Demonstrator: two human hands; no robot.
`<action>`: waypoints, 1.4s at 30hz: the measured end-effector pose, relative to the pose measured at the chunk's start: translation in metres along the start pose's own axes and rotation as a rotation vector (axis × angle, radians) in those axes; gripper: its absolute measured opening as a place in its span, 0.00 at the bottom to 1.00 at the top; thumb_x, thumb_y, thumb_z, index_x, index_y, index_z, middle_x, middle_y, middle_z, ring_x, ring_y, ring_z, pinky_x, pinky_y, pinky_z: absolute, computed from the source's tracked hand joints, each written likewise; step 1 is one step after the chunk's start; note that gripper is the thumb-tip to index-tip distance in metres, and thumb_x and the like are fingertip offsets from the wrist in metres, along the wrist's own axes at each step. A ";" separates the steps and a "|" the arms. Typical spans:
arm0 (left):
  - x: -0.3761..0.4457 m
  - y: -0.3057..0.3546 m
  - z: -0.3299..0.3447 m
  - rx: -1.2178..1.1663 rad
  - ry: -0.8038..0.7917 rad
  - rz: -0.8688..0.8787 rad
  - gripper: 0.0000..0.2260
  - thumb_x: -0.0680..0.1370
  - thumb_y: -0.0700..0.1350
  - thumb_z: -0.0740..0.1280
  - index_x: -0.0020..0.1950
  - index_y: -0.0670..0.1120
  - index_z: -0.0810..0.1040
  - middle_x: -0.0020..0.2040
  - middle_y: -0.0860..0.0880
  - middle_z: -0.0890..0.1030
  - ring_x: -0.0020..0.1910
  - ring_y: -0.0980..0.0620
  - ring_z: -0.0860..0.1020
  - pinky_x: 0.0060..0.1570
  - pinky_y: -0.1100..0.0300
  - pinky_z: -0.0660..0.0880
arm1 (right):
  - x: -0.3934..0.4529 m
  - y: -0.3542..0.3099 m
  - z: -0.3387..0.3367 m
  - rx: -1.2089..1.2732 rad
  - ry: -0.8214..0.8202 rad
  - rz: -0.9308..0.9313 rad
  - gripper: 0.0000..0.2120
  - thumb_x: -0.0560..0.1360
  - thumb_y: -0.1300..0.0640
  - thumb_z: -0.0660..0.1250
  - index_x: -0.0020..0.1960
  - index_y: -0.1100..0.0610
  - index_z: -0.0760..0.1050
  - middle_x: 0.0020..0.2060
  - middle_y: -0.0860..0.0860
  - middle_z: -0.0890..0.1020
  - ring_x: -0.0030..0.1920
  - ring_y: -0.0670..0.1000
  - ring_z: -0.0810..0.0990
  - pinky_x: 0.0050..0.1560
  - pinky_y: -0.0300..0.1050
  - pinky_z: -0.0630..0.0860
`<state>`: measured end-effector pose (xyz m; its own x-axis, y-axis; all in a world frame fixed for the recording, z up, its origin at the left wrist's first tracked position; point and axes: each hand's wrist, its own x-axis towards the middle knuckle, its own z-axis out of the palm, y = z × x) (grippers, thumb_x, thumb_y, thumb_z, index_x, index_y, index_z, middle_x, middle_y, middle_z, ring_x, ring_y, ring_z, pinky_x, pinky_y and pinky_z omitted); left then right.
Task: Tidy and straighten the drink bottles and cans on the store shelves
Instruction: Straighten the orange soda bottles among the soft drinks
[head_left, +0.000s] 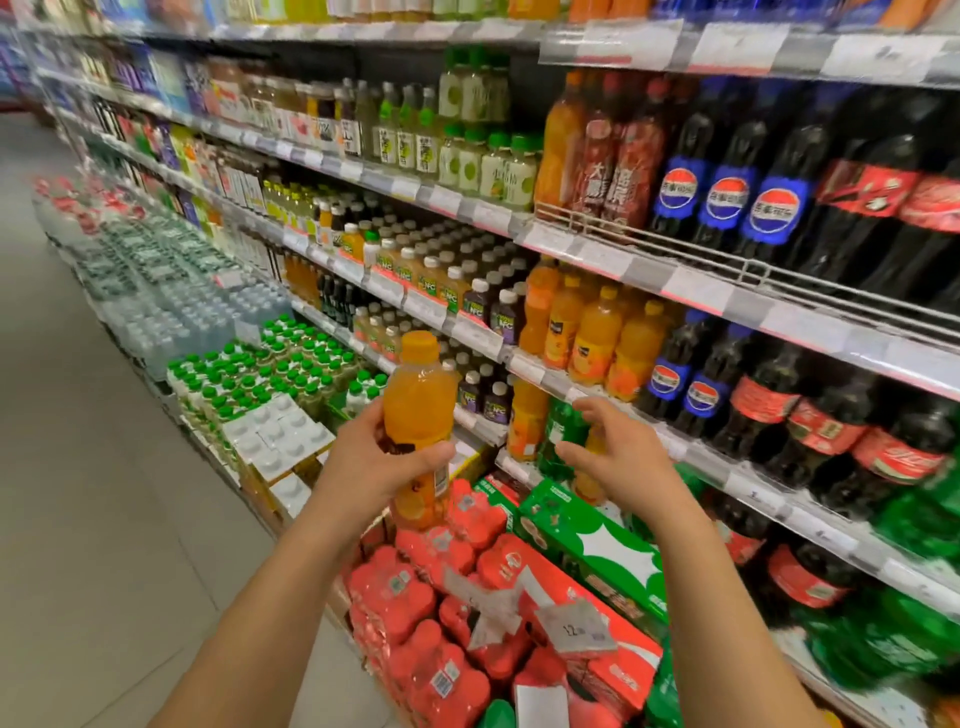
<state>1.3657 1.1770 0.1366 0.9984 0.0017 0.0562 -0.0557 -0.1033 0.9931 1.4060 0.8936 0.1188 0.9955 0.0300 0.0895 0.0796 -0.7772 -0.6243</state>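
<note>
My left hand (371, 457) grips an orange juice bottle (418, 400) with a yellow cap, held upright in front of the shelves. My right hand (610, 452) hovers with spread fingers holding nothing, just before the lower shelf (696, 460), where an orange bottle (527, 418) and a green bottle (563, 431) stand. One shelf up stands a row of matching orange juice bottles (592, 332), with blue-labelled cola bottles (691, 371) and red-labelled cola bottles (810, 410) to their right.
Red shrink-wrapped can packs (421, 613) and green cartons (587, 540) are stacked on the floor below my hands. Green-capped bottle packs (260, 374) and water packs (171, 306) line the aisle to the left. The tiled floor (78, 467) runs along the left.
</note>
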 end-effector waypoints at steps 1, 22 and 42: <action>0.016 0.003 -0.004 0.018 -0.003 -0.002 0.24 0.68 0.48 0.80 0.61 0.58 0.78 0.52 0.59 0.85 0.50 0.59 0.83 0.47 0.63 0.77 | 0.017 -0.001 0.003 0.031 0.019 0.005 0.29 0.77 0.44 0.73 0.74 0.47 0.68 0.71 0.50 0.76 0.69 0.54 0.75 0.65 0.53 0.73; 0.279 -0.024 -0.018 -0.055 -0.146 -0.068 0.23 0.68 0.46 0.81 0.61 0.54 0.79 0.52 0.54 0.86 0.49 0.55 0.84 0.49 0.54 0.78 | 0.264 0.011 0.026 -0.052 0.149 0.176 0.36 0.76 0.46 0.73 0.79 0.50 0.63 0.76 0.48 0.66 0.72 0.52 0.72 0.71 0.56 0.74; 0.402 -0.073 -0.028 -0.052 -0.362 -0.138 0.21 0.69 0.50 0.80 0.59 0.59 0.77 0.51 0.60 0.85 0.48 0.60 0.83 0.51 0.56 0.79 | 0.408 -0.015 0.055 0.129 0.229 0.658 0.24 0.82 0.36 0.60 0.39 0.54 0.70 0.31 0.50 0.75 0.44 0.55 0.77 0.51 0.47 0.70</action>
<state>1.7710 1.2132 0.0897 0.9340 -0.3401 -0.1093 0.0886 -0.0758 0.9932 1.8138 0.9516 0.1220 0.8044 -0.5644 -0.1855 -0.5154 -0.5076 -0.6904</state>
